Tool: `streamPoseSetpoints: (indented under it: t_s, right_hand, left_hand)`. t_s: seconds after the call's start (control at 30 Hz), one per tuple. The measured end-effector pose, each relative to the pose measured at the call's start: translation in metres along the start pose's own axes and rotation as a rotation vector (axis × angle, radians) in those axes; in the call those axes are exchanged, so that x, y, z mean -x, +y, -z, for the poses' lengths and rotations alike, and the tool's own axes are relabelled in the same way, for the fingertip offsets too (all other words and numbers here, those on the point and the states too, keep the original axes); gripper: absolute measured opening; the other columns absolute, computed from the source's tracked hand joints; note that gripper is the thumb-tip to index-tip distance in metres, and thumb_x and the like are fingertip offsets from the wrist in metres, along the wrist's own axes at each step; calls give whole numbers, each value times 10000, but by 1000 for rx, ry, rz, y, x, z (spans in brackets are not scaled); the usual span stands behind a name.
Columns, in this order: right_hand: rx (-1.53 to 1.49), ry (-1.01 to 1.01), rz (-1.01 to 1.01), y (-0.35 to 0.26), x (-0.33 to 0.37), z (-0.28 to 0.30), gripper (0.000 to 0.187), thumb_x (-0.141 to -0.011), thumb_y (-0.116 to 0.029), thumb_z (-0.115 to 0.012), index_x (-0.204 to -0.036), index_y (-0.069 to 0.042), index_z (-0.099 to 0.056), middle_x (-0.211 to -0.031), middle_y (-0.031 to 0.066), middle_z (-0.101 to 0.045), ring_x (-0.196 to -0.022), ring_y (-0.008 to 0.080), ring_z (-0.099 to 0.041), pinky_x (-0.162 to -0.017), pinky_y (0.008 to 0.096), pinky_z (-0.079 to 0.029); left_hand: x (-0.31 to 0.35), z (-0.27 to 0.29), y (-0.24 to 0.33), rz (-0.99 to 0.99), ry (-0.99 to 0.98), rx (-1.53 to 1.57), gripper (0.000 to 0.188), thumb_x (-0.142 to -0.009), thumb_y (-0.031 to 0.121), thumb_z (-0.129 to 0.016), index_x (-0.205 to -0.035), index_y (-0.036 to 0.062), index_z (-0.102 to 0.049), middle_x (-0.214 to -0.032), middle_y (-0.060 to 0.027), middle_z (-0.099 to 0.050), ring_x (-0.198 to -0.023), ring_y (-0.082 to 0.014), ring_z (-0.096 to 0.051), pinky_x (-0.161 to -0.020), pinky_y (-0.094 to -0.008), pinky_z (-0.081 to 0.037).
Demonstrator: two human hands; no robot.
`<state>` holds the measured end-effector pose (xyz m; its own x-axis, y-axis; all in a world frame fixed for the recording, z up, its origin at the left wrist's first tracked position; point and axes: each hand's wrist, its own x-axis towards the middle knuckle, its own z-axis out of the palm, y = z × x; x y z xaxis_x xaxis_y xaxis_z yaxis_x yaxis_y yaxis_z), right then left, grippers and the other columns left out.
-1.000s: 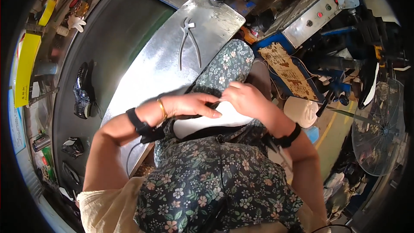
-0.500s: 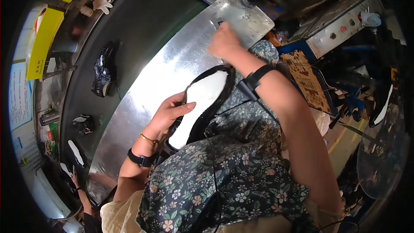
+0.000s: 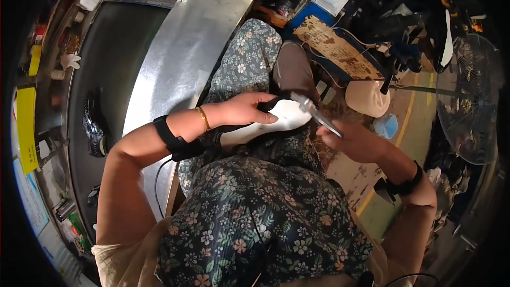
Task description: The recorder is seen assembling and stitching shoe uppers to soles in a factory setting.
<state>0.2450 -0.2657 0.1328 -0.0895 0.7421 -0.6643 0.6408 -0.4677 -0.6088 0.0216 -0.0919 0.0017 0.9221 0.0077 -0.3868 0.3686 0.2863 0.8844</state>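
Head view: with the white-soled shoe (image 3: 287,120) held on the lap (image 3: 292,152) by the left hand (image 3: 247,110), toe fingerwork seems replaced by pliers (image 3: 317,115), lifted off the table (image 3: 167,56) and gripped by the right hand (image 3: 351,141).

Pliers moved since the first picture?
Yes. They lay on the metal bench; now the pliers are off it, to its right and nearer the wearer, in the right hand.

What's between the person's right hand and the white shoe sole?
Metal pliers, gripped in the right hand, reach across toward the white sole; the head view shows this.
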Motion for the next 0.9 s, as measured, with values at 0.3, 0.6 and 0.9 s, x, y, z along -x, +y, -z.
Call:
streamPoseSetpoints:
  t_s: [0.3,0.6,0.9]
  right_hand:
    - [177,-233,119,26,-48,15,354,-973,-364,-550,-952,-15,-604,-772,185,-613,-716,340,-598,-688,416,-469]
    - [469,396,547,108,-75,-38,202,-875,-256,-669,-866,-73,-584,-804,114,-593,-712,322,-626,-609,410,-517]
    - [316,262,202,41,16,-41,249,-879,-270,-670,-903,-42,-576,-825,143,-578,-769,352,-612,-703,440,-503]
  left_hand:
    - [8,-16,-9,-110,203,-378,648,-887,211,-731,-1420,-7,-434,-1163,-109,-655,-1031,-111,-570,-959,-297,-458]
    - [-7,-8,5,-120,50,95,579,-935,247,-669,-1412,0,-453,-1263,-60,-600,-1159,-111,-508,-1018,-280,-398]
    - [-27,-19,8,92,54,-184,541,-895,428,-668,-1188,-24,-623,-974,-101,-679,-913,-170,-605,-823,-346,-468]
